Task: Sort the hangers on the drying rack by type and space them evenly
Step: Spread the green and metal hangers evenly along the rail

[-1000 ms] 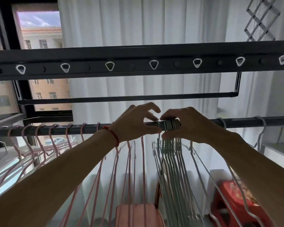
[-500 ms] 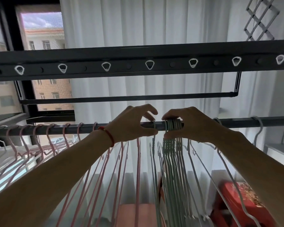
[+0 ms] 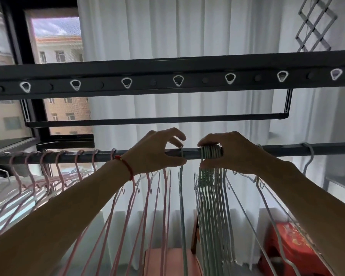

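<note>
A dark rack rod [image 3: 191, 154] runs across the view. Several pink hangers [image 3: 147, 206] hang spaced along its left half. My left hand [image 3: 157, 150] pinches the hook of a single pale green hanger [image 3: 181, 188], which hangs apart from the others. To its right, my right hand [image 3: 233, 152] is closed around the hooks of a tight bunch of pale green hangers [image 3: 211, 196]. White hangers [image 3: 267, 198] hang further right, one hook [image 3: 308, 154] near the far right of the rod.
A thick upper rack bar [image 3: 167, 78] with white-rimmed holes crosses overhead, a thinner bar [image 3: 157, 120] behind it. White curtains [image 3: 187, 30] hang beyond, a window [image 3: 56, 40] at left. Below stand a pink chair [image 3: 167, 259] and a red stool [image 3: 287, 248].
My left hand has drawn one pale green hanger leftward out of the bunch, opening a gap on the rod. My right hand still holds the bunch.
</note>
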